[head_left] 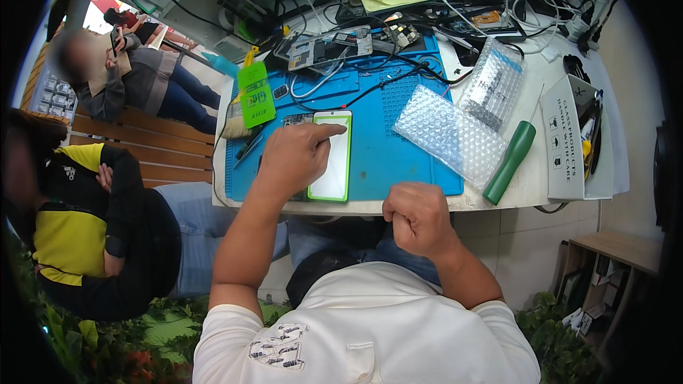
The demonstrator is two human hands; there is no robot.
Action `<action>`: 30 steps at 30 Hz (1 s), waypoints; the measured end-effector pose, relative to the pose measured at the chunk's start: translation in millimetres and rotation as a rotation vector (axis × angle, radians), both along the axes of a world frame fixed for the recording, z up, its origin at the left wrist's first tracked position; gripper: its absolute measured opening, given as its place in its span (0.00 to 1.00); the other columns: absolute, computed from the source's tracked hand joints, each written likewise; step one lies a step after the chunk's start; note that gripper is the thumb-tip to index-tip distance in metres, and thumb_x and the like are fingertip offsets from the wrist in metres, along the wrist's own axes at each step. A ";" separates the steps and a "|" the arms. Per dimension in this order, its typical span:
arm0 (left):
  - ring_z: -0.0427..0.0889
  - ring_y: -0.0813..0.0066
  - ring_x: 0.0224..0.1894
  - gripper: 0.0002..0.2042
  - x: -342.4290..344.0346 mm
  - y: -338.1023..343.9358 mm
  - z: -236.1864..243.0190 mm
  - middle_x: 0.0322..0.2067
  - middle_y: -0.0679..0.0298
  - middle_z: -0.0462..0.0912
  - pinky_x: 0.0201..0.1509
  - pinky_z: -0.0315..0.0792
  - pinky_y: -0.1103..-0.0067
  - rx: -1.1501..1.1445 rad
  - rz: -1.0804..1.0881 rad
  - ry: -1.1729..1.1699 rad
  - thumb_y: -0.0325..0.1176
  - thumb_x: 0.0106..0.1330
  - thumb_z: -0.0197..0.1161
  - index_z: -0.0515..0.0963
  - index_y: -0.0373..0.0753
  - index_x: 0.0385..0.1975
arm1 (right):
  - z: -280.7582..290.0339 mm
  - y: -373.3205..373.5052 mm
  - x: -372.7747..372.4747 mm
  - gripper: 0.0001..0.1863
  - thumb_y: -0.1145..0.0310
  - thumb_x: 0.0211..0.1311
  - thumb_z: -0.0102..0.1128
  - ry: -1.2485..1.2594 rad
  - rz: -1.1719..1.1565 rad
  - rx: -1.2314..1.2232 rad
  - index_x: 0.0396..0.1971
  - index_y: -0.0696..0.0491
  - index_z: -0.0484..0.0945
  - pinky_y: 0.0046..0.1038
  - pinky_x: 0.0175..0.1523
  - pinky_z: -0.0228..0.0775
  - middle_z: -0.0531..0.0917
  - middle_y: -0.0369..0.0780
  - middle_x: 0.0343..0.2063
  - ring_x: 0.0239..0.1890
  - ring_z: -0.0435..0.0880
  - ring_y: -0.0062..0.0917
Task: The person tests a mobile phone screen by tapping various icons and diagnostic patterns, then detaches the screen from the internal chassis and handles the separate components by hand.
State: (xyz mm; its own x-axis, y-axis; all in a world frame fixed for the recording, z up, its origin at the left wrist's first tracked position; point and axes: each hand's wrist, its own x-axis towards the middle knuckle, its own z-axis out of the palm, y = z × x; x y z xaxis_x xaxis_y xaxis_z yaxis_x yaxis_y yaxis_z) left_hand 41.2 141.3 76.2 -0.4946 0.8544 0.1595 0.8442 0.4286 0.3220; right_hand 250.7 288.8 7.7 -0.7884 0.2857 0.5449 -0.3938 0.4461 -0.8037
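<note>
The phone (329, 174) lies flat on the blue mat (380, 171), close to the near edge of the table (530, 188); it has a white face and a bright green rim, and its long sides run away from the person; the left hand (290, 156) is over its left side; one finger points out across the top part of the white face, but I cannot tell if the tip touches it; the other fingers are bent in, and I cannot tell if they hold a thing.

The right hand (421, 219) is curled up in a fist near the front edge of the mat, to the right of the phone and apart from it; its fingers are clenched, with no thing seen in them.

On the right, one bubble bag (445, 131) lies partly on the mat; a second bubble bag (496, 82) lies behind it; a green screwdriver (510, 163) is just beside the first bag; a white box (562, 146) with tools in it is farther right.

On the left are a brush (236, 122) and a green card (256, 94); wires (370, 94) and phone parts (320, 51) are piled at the back; two people are off to the left.
</note>
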 end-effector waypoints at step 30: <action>0.88 0.51 0.31 0.18 46.6 -79.9 7.6 0.34 0.50 0.90 0.37 0.80 0.64 -0.032 0.105 -0.052 0.21 0.66 0.64 0.92 0.44 0.52 | 3.0 -5.9 -0.7 0.08 0.87 0.47 0.52 -0.050 -0.029 -0.033 0.21 0.57 0.75 0.37 0.27 0.67 0.77 0.44 0.19 0.20 0.78 0.40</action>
